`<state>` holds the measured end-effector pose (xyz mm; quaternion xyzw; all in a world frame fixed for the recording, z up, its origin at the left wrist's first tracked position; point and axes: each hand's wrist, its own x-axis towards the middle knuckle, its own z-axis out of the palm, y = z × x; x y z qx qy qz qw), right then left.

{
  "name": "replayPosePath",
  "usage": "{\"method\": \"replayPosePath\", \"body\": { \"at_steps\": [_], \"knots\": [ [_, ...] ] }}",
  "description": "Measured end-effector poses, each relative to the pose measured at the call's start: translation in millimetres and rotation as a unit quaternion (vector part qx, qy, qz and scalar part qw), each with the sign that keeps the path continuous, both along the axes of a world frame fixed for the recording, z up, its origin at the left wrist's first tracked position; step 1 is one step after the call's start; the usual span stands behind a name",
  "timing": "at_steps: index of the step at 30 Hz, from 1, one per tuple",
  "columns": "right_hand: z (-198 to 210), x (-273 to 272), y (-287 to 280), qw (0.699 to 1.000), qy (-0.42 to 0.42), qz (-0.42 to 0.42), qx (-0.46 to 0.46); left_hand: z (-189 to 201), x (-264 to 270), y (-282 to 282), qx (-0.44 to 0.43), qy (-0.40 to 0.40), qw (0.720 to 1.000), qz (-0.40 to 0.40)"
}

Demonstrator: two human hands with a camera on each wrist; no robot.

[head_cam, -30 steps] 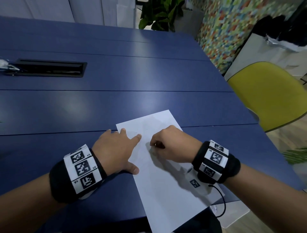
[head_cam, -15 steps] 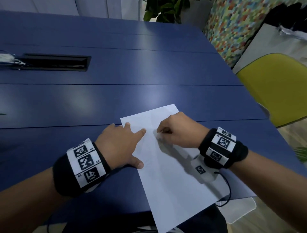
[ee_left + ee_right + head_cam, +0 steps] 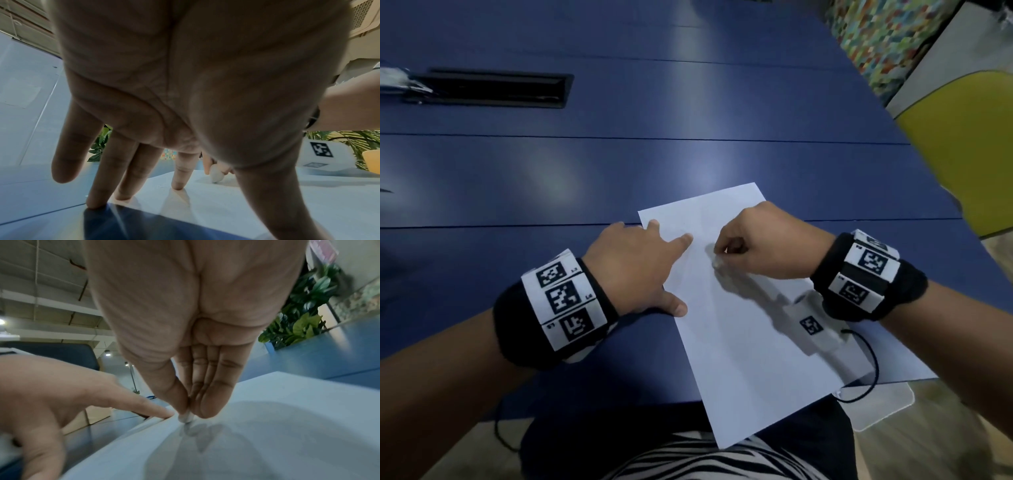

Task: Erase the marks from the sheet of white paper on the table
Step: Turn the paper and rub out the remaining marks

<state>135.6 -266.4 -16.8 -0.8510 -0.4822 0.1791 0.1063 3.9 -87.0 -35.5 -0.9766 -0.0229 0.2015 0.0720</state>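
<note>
head view: the sheet of white paper (image 3: 750,329) lies flat on the blue table (image 3: 619,171), turned at a slant, its near corner hanging past the table's near edge. the left hand (image 3: 635,270) is spread flat with straight fingers, grasping nothing; it presses down on the paper's left edge, the index finger reaching onto the sheet and the thumb lying on the edge nearer the body. the right hand (image 3: 763,240) is curled, its thumb and fingers pinched together around a small white eraser (image 3: 717,263), whose tip meets the paper just beside the left index fingertip.

left wrist view: the left hand (image 3: 185,81) shows its palm, fingers (image 3: 179,172) spread and straight, the tips of several touching down where the paper (image 3: 246,203) meets the table (image 3: 30,186); the little finger looks lifted clear, though the angle makes that hard to tell. past them the eraser (image 3: 216,174) stands with its tip on the sheet.

right wrist view: the right hand (image 3: 185,321) has its fingers (image 3: 207,394) held close together against the thumb, clamping the eraser (image 3: 186,417) so only its pale end shows, pressed onto the paper (image 3: 287,434). the left hand (image 3: 51,394) lies beside it, index tip on the sheet's edge. any marks on the sheet are too faint to make out.
</note>
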Motion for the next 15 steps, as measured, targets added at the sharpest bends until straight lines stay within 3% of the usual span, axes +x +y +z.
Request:
{"method": "replayPosePath", "body": {
  "at_steps": [3, 7, 12, 15],
  "knots": [
    [-2.4, 9.4, -2.4, 0.999, -0.010, -0.045, 0.015, 0.6, 0.6, 0.3, 0.000, 0.000, 1.000, -0.004],
    [-2.4, -10.7, -5.3, 1.000, -0.003, 0.026, 0.009, 0.5, 1.1, -0.9, 0.008, 0.011, 1.000, -0.003],
    [-2.0, 7.3, -6.0, 0.999, -0.011, -0.040, 0.014, 0.9, 1.5, -1.7, 0.014, 0.010, 1.000, -0.006],
    [-0.5, -6.5, -8.0, 1.000, 0.002, 0.016, 0.004, 1.6, 1.4, -2.4, 0.011, 0.013, 1.000, -0.003]
  ]
}}
